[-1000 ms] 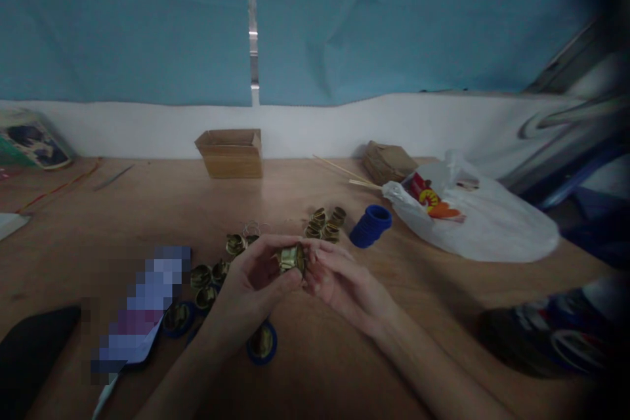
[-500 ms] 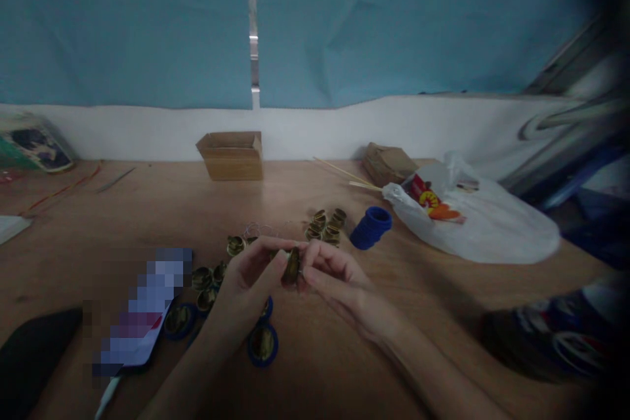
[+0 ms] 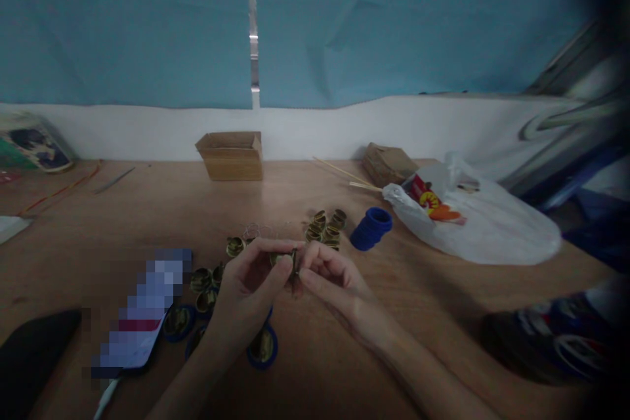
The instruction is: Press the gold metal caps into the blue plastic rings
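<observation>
My left hand pinches a small brass-coloured metal ring-shaped part between thumb and fingers. From the other side, my right hand has its thumb and fingertips closed at the edge of the same part; whether they hold something thin against it I cannot tell. Under and beside my left hand lie several similar brass-coloured parts. Some of them sit inside blue rings, such as the blue-rimmed piece below my hands. Beyond my right hand is another group of brass-coloured parts, beside a leaning stack of blue rings.
A phone with a white cable lies on the left. An open cardboard box stands at the back. On the right are a brown packet, thin sticks, a white plastic bag and a dark bottle.
The brass-coloured part between my fingers has turned, from showing its broad side to nearly edge-on. My right fingers have shifted slightly; both hands stay in about the same place.
</observation>
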### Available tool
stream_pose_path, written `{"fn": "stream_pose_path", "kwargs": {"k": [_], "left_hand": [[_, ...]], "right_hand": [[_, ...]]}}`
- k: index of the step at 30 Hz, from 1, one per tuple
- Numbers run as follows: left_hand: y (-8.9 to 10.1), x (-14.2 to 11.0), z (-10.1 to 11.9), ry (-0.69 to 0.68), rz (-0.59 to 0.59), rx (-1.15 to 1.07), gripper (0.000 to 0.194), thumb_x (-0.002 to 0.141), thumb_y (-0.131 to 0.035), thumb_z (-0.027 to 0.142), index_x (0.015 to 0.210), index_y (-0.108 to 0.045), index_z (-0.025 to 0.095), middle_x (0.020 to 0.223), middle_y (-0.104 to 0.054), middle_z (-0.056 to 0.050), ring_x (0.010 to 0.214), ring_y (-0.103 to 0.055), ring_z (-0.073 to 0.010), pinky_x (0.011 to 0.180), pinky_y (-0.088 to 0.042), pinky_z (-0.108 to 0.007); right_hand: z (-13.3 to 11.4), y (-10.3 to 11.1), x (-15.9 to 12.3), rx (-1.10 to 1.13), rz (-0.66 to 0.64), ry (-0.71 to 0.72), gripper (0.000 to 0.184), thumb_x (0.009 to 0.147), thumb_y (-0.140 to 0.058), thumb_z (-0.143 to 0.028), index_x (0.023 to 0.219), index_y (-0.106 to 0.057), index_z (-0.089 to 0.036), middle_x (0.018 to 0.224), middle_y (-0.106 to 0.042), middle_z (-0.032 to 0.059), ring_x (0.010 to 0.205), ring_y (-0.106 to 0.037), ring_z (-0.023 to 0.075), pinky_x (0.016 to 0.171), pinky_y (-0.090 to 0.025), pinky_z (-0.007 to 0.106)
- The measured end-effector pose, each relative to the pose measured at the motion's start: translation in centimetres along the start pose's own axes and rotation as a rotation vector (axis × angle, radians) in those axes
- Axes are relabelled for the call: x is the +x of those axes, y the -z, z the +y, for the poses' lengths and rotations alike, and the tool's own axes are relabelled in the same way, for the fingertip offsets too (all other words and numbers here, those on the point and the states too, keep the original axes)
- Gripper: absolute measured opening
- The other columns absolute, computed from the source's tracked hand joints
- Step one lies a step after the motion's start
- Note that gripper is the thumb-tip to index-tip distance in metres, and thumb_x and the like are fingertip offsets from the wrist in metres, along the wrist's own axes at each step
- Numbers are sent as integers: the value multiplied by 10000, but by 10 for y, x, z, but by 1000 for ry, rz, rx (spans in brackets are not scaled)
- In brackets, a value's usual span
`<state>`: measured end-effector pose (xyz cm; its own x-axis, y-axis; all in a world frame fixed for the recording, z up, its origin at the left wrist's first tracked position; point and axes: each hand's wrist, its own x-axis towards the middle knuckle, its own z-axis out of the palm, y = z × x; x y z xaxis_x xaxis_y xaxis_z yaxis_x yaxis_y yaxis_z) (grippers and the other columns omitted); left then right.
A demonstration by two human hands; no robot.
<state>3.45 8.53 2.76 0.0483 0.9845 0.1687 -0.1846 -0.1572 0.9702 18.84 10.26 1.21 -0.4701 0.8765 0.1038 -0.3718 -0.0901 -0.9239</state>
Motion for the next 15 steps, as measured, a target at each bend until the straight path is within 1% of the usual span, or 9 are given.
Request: {"fn": "stream_pose_path", "kwargs": {"k": [2, 3, 6, 8, 15], "left_hand": [[0, 0, 1, -11, 8, 7, 99, 835, -649, 247, 909, -697, 201, 912, -719, -53, 761, -643, -158, 685, -524, -255], [0, -1, 1, -17, 8, 15, 99, 834, -652, 248, 907, -698, 202, 888, -716, -48, 750, -640, -155, 682, -522, -251], [0, -2, 3, -9, 4, 38, 112, 855, -625, 266, 905, -702, 202, 753, -684, -22, 637, -614, -135, 644, -513, -246], [0, -2, 4, 14, 0, 30, 123, 869, -604, 277, 901, -698, 205, 723, -669, -10, 583, -601, -126, 621, -510, -248], [-3, -1, 5, 57, 35, -43, 132, 830, -650, 308, 855, -713, 196, 783, -720, -33, 545, -602, -132, 553, -498, -252]], "right_hand": [[0, 0, 0, -7, -1, 6, 173, 836, -694, -300, 769, -586, -182, 759, -613, -8, 695, -578, 107, 657, -444, 238], [0, 0, 0, -10, -2, 10, 173, 840, -690, -300, 770, -587, -181, 753, -617, -7, 693, -578, 107, 662, -444, 239], [-1, -2, 0, -13, 3, 17, 168, 846, -682, -297, 770, -588, -181, 723, -617, -12, 680, -575, 105, 669, -445, 239], [-2, -3, 0, -16, 11, 12, 170, 845, -684, -291, 764, -586, -179, 708, -609, -18, 677, -576, 102, 673, -445, 235], [2, -2, 4, -3, -4, 8, 214, 822, -705, -309, 723, -570, -176, 704, -617, -16, 673, -584, 108, 659, -449, 240]]}}
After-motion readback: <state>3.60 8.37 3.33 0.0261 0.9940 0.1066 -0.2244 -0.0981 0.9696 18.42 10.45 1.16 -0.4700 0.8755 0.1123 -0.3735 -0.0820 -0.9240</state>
